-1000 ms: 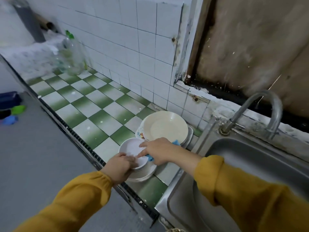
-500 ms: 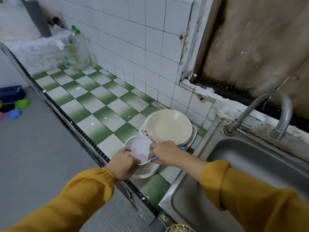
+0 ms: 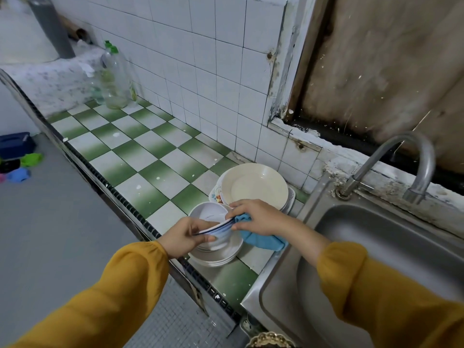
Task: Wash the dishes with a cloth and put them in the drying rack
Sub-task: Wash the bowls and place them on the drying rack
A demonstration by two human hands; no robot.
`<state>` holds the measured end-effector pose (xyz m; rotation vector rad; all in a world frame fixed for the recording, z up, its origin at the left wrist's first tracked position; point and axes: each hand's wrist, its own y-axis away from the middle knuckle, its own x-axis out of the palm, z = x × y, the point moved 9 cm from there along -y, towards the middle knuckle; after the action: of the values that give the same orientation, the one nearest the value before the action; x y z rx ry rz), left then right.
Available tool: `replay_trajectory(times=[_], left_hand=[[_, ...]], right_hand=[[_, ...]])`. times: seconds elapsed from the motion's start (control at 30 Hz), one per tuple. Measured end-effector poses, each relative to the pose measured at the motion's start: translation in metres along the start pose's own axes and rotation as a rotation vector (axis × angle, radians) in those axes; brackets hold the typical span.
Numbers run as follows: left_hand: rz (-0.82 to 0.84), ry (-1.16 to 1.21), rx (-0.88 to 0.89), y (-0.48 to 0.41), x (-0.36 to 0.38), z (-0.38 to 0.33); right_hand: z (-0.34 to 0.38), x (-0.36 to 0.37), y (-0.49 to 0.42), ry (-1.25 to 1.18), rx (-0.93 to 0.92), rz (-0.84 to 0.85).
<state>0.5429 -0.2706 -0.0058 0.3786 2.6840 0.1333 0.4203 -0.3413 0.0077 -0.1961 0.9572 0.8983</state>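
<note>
- Bowl, round and white with a blue rim line (image 3: 212, 217), sat tilted over the stack of white plates (image 3: 221, 256) on the green-and-white checked counter (image 3: 150, 156).
- My left hand (image 3: 184, 237) gripped its near rim, fingers curled.
- My right hand (image 3: 259, 217) pinched the far rim, blue cloth (image 3: 263, 241) bunched beneath, seemingly in the same grasp.

left hand (image 3: 184, 237): pinching, thumb on top | right hand (image 3: 257, 217): fingers curled, gripping

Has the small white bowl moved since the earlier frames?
Yes. The bowl has tipped up from lying flat on the plate stack, its near rim raised, held between the left hand and the right hand with the cloth.
</note>
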Motion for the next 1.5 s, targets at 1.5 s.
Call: replay_trajectory(times=[1.5], left_hand=[[-0.423,1.144,-0.081,0.027,0.178,-0.202]], right_hand=[[-0.006,-0.112,0.288,-0.555,-0.013,-1.296]])
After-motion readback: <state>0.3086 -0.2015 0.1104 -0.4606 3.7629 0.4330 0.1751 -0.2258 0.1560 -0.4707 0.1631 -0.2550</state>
